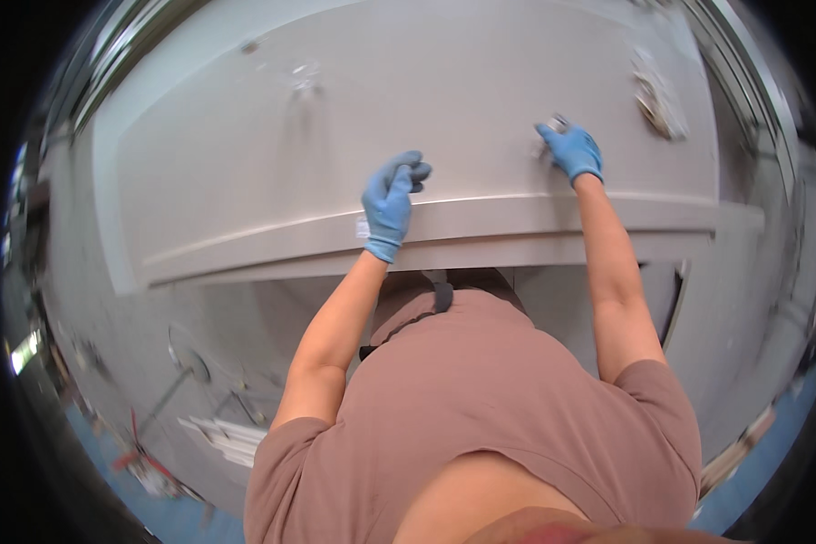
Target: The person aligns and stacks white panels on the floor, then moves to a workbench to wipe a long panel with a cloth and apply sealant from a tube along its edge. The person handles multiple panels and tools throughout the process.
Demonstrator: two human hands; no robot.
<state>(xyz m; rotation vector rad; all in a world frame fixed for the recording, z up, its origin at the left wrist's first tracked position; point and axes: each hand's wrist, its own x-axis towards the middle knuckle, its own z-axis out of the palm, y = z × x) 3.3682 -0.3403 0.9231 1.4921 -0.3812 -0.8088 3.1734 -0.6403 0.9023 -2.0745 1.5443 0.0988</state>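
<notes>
Over the near edge of a pale grey panel (480, 118), my left hand (390, 199) hovers in a blue glove. Its fingers are loosely curled and slightly apart, and I see nothing in them. A small white piece (363, 227) shows beside its wrist. Farther right, my right hand (573, 150), gloved the same way, reaches over the panel. Its fingers close around a small shiny thing (559, 122), partly covered and blurred, so its kind does not show.
A clear plastic bag (662, 102) with brownish contents lies at the panel's right. A small clear thing (306, 77) sits toward the far left. The panel's raised edge (517, 213) runs in front of my body. A round-based stand (190, 363) is at lower left.
</notes>
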